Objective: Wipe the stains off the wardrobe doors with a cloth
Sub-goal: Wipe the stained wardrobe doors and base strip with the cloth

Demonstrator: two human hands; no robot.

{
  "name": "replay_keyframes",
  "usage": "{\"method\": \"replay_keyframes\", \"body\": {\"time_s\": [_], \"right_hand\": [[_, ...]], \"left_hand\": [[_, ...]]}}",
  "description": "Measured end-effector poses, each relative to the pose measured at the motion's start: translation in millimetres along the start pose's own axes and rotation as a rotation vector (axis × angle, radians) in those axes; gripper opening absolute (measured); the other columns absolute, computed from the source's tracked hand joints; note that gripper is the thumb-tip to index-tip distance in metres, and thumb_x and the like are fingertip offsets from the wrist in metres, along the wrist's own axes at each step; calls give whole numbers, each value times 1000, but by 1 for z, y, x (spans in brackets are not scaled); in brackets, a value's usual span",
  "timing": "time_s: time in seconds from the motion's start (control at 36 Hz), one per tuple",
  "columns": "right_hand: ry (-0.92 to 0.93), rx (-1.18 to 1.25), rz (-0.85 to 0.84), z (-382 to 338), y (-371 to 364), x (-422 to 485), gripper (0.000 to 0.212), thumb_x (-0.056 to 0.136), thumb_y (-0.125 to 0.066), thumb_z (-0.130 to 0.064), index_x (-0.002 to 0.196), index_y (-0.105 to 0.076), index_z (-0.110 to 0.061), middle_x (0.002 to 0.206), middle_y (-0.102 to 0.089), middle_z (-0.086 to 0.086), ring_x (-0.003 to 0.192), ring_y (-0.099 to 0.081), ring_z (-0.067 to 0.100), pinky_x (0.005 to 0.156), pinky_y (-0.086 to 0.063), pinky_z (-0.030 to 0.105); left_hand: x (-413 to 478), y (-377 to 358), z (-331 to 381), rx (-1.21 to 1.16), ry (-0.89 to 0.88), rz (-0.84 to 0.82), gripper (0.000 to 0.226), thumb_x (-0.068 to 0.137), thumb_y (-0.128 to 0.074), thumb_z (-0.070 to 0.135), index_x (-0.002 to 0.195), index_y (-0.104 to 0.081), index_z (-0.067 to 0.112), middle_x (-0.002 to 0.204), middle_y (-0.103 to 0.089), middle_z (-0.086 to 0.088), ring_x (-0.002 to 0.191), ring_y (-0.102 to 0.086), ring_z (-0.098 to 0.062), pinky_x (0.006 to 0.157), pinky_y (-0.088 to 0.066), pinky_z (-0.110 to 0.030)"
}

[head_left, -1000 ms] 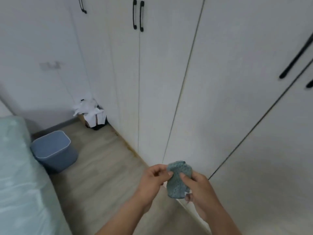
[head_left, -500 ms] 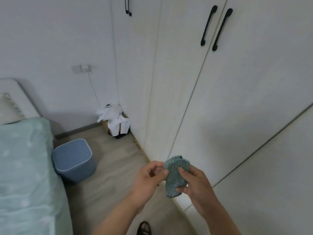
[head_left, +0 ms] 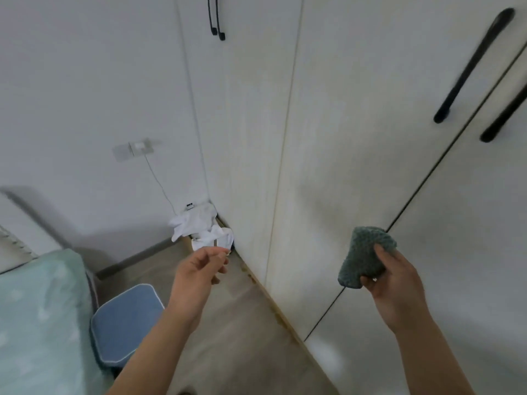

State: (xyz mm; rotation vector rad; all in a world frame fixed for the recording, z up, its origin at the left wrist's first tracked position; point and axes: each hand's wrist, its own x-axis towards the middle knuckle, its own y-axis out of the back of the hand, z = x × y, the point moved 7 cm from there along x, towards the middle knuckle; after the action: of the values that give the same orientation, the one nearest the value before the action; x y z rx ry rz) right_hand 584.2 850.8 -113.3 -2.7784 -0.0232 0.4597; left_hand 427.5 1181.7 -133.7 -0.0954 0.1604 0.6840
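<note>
Green-grey and bumpy, the cloth (head_left: pixel 366 256) sits in the person's right hand (head_left: pixel 396 283). The thumb lies across the front of it and the fingers curl round the back, so the cloth is bunched up and held tight. Its top pokes up above the thumb, and its bottom hangs just below the fingers.

The left hand (head_left: pixel 196 275) is well apart from the cloth, off to the left and at about the same height. Its fingers are bent loosely with the tips near the thumb, and I see nothing in it.

Right behind the cloth stand the pale wardrobe doors (head_left: pixel 328 138). A dark gap between two doors runs on a slant just behind the cloth. I cannot tell if the cloth touches the door. Two long black handles (head_left: pixel 473 67) are high above the right hand.

Between the two hands, low down where the doors meet the wooden floor (head_left: pixel 242 337), there are little brown marks (head_left: pixel 251 276).

Just past the left fingertips, a white crumpled pile (head_left: pixel 199 226) lies in the corner. High above the left hand is a wall socket (head_left: pixel 134 148). Below the left arm sits a blue bin (head_left: pixel 125 317). Further left of that is a light green bed cover (head_left: pixel 37 323).
</note>
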Motion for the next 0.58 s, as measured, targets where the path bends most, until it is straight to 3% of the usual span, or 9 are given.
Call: {"method": "replay_keyframes", "body": {"time_s": [0.17, 0.28, 0.33, 0.44, 0.58], "right_hand": [[90, 76, 190, 1, -36, 28, 20, 102, -55, -20, 116, -69, -16, 112, -76, 0, 99, -73, 17, 58, -57, 27], [156, 114, 347, 2, -57, 25, 29, 96, -60, -25, 122, -68, -15, 116, -75, 1, 100, -74, 17, 72, -56, 34], [194, 127, 411, -3, -68, 17, 23, 100, -58, -22, 118, -70, -15, 112, -76, 0, 97, -74, 16, 76, -53, 37], [285, 91, 558, -21, -75, -5, 19, 102, -57, -19, 112, -72, -13, 107, -77, 2, 99, -71, 22, 72, -54, 37], [412, 159, 774, -38, -58, -37, 14, 101, -60, -18, 108, -71, -12, 108, -75, 3, 100, -71, 22, 67, -57, 32]], "left_hand": [[113, -35, 29, 52, -82, -223, 18, 98, -62, 2, 98, -76, 13, 81, -73, 3, 75, -65, -7, 71, -47, -27], [172, -59, 58, 119, -192, -379, 18, 97, -66, 2, 97, -76, 16, 83, -76, 5, 73, -67, -4, 66, -51, -19], [194, -70, 75, 163, -263, -449, 17, 96, -68, 4, 95, -76, 19, 85, -76, 7, 76, -68, -5, 68, -51, -17], [220, -103, 110, 222, -398, -565, 16, 96, -70, 10, 96, -75, 25, 88, -74, 14, 86, -67, -5, 73, -51, -14], [222, -141, 142, 225, -523, -623, 14, 96, -70, 10, 100, -74, 23, 92, -73, 8, 87, -66, -3, 69, -51, -12]]}}
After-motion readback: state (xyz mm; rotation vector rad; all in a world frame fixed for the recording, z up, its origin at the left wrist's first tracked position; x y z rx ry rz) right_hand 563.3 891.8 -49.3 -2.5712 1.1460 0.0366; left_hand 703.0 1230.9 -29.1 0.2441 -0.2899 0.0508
